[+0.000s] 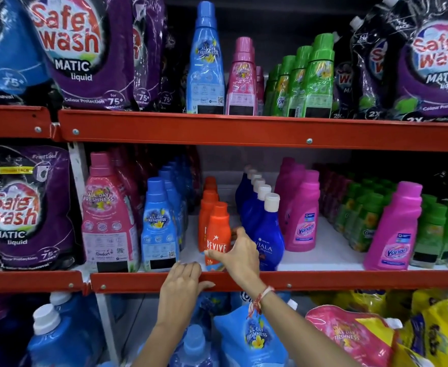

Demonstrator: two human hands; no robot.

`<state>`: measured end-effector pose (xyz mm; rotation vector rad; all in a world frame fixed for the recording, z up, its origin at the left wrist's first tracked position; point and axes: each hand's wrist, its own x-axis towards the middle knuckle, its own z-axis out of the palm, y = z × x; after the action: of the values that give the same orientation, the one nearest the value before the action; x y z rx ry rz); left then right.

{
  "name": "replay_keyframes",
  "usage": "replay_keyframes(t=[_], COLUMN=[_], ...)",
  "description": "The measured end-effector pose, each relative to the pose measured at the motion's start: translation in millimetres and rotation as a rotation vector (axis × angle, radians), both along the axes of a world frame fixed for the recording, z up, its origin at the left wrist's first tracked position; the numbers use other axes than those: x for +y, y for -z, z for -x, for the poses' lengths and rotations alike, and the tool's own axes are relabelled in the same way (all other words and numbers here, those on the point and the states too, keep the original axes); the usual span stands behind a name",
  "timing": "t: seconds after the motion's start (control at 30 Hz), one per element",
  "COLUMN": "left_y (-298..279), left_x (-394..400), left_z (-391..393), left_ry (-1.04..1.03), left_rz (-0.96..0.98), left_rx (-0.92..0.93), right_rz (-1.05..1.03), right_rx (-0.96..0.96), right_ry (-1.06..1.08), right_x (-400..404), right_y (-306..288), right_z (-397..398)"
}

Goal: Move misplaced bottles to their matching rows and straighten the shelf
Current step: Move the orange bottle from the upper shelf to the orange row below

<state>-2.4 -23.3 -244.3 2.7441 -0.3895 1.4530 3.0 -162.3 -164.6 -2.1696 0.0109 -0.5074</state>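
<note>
On the middle shelf an orange Revive bottle (218, 234) stands at the front of a short orange row. My right hand (240, 254) wraps its lower half from the right, thumb across the label. My left hand (181, 280) rests on the red shelf rail (323, 280) just left of it, fingers curled over the edge, holding no bottle. Dark blue Ujala bottles (266, 229) with white caps line up right of the orange row. A pink Vanish bottle (301, 215) stands beyond them, and another pink Vanish bottle (396, 229) stands in front of the green bottles (434, 234).
Light blue bottles (160, 226) and a big pink bottle (109, 215) stand left of the orange row. The top shelf holds blue (205, 62), pink (242, 78) and green bottles (315, 80) between Safewash pouches (85, 49). Bare white shelf (331, 250) shows between the Vanish bottles. Refill pouches fill the bottom.
</note>
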Motion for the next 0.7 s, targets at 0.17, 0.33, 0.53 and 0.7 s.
replay_keyframes(t=[0.17,0.33,0.53,0.7], left_y=[-1,1,-1,-1], left_x=[-1,-1,-2,-4], left_z=[1,1,6,8], left_ry=[-0.013,-0.021,-0.023,0.034], left_rz=[0.007,0.015,0.073,0.163], left_rx=[0.010,0.029,0.119,0.178], right_rz=[0.032,0.024,-0.079,-0.121], right_rx=[-0.009,-0.023,-0.168,-0.289], right_ry=[-0.047,-0.158,-0.116,0.088], right_x=[-2,-17,-62,-118], right_y=[1,6,14,18], right_z=[1,7,35,52])
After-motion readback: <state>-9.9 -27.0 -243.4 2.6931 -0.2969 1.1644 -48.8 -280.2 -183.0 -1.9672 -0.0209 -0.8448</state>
